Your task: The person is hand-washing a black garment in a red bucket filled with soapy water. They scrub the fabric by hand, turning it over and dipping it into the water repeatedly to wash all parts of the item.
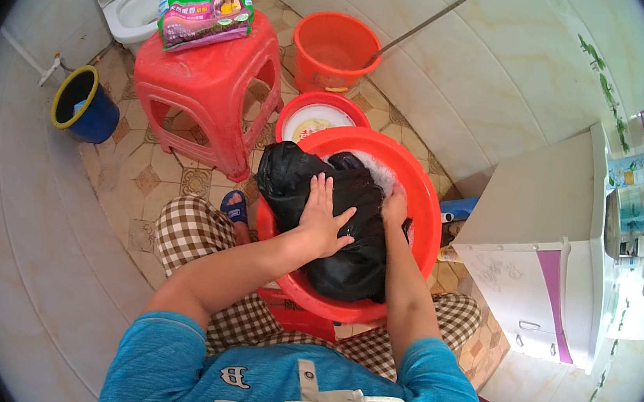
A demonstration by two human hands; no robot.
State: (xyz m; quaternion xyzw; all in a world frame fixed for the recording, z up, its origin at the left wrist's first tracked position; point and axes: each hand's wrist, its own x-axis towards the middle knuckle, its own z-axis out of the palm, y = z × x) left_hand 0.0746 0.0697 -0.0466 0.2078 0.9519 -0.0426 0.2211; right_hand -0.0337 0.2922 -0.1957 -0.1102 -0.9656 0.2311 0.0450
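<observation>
A wet black garment (351,204) is bunched in a red plastic basin (424,212) between my knees, part of it draped over the basin's left rim. My left hand (326,219) lies flat on top of the cloth with its fingers spread. At the cloth's right edge, my right hand (395,208) reaches down beside white soap suds (381,172); its fingertips are hidden, so I cannot see whether it grips the fabric.
Beyond the basin stand a smaller red basin (285,116) and a red bucket (339,41). A detergent bag (207,6) rests on a red plastic stool (205,80). A blue bin (95,118) and toilet (127,10) are left; a white cabinet (532,276) is right.
</observation>
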